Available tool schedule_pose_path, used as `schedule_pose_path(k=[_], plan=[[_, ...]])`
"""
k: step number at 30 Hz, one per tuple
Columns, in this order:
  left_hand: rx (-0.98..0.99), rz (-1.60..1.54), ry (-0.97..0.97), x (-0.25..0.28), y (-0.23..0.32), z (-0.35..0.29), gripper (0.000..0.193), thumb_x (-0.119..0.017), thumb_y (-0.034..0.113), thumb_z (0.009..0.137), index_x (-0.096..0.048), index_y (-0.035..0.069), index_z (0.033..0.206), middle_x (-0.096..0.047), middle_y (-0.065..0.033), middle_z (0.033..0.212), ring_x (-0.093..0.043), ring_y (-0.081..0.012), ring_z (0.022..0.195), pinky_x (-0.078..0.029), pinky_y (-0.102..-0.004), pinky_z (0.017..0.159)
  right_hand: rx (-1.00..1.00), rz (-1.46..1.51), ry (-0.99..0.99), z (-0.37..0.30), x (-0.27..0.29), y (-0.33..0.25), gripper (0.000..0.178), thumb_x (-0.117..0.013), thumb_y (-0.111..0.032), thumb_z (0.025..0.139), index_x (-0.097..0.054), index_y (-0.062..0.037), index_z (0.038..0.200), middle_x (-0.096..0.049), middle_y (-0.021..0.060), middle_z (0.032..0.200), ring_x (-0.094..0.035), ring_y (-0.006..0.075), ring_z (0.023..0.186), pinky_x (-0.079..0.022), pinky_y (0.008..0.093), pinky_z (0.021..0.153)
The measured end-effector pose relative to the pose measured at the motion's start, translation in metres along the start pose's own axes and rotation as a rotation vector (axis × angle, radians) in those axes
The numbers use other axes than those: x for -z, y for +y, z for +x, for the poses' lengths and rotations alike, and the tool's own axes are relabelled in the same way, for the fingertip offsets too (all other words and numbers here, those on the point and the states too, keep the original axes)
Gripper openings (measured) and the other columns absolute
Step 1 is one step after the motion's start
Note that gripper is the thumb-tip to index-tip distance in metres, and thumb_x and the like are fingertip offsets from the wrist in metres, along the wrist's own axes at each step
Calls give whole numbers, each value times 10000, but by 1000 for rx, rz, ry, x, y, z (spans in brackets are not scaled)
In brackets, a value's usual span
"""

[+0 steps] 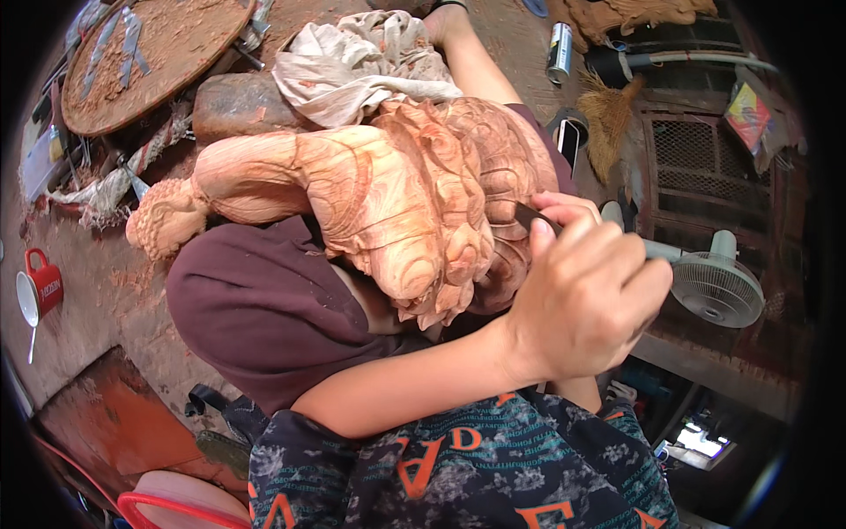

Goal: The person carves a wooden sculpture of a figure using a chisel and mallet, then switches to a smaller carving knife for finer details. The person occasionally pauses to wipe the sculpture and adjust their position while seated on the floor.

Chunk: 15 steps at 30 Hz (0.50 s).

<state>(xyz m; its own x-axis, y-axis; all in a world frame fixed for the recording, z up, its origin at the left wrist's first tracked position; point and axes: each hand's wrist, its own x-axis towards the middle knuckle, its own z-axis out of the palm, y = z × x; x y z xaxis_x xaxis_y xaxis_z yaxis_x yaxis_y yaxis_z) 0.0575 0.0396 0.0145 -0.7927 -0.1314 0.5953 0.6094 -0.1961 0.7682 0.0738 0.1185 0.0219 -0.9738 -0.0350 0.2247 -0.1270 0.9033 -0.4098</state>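
A carved reddish wooden figure point(401, 207) lies on its side across my lap, with a curly-textured head at the left and deep folds and scrolls at the right. My left hand point(586, 295) is closed over the figure's right part, its forearm crossing my lap. A dark, flat carving chisel point(526, 214) points out from the fingers and meets the carved surface. My right hand point(568, 210) is mostly hidden behind the left one; the fingers that show are bent round the chisel. Its handle cannot be seen.
A grey-white cloth point(357, 66) and a dark wood block point(242, 108) lie beyond the figure. Far left is a round tray point(163, 57) with shavings. A red mug point(40, 286) sits left; a fan point(718, 286), a straw brush point(608, 119) and a spray can point(560, 53) are right.
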Motion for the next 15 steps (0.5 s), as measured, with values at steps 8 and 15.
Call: schedule_pose_path(k=[8,15], plan=[[-187,83,-8,4,-12,-45,184,-600,161,569,-525,49,694,-381,-46,672,-459,-213,625,-348,-350,567,180,-24,193,-16,-22,15,297,-743,-124,556,-670,-42,832,-598,163,1054,-607,335,881,-514,383,714],[-234,169,4,-3,-25,-55,161,-593,130,584,-540,30,698,-360,-51,668,-426,-215,590,-343,-345,537,100,22,141,-23,-21,15,233,-775,-129,669,-666,-53,860,-584,114,1106,-578,275,966,-482,365,806]])
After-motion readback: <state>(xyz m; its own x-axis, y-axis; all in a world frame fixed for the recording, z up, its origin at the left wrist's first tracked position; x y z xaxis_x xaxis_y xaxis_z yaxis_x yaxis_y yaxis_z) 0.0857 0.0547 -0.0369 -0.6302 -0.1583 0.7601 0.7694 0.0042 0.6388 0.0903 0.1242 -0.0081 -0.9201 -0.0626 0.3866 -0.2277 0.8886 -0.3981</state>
